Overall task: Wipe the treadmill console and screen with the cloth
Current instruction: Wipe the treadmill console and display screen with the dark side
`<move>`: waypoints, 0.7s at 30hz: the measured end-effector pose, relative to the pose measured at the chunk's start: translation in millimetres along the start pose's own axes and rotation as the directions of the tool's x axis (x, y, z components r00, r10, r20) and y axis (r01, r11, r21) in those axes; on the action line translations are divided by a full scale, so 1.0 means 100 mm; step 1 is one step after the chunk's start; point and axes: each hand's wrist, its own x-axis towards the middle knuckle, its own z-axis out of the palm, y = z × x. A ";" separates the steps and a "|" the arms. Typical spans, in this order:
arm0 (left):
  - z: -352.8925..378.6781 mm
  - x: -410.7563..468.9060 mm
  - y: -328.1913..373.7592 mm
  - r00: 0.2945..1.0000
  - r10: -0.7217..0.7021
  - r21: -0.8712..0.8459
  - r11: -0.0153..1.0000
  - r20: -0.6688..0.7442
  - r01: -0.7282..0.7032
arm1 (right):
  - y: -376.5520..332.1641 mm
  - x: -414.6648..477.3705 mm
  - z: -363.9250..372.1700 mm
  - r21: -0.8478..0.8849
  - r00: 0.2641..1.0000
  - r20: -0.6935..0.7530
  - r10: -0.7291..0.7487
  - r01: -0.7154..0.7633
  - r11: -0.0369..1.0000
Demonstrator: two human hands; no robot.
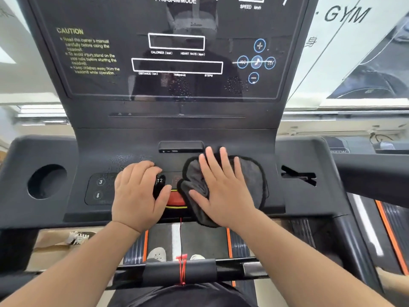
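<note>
A dark grey cloth [250, 176] lies bunched on the right half of the black treadmill console [294, 202]. My right hand [223, 191] presses flat on the cloth with straight, spread fingers. My left hand [137, 193] rests on the console's button panel just left of the red safety key [176, 199], fingers curled under, holding nothing that shows. The glossy screen [177, 54] rises behind the console, with water droplets along its lower part.
A round cup holder [46, 181] sits at the console's left end and a slotted recess [298, 175] at its right. A red cord [182, 269] hangs to the front handlebar [181, 271]. A side handrail [371, 169] juts out on the right.
</note>
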 end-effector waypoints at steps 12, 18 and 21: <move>-0.11 0.01 -0.09 0.999 0.037 -0.272 0.961 -0.013 -0.039 | 0.28 0.10 -0.08 0.050 0.806 0.025 0.592 -0.592 0.804; -0.34 0.01 -0.40 0.992 0.109 -0.406 0.911 0.061 -0.076 | -0.65 0.33 0.02 0.034 0.870 0.031 0.492 -0.493 0.869; -0.54 0.01 -0.84 0.991 0.113 -0.268 0.959 0.070 -0.090 | -0.86 0.32 0.03 0.002 0.878 0.071 0.473 -0.474 0.880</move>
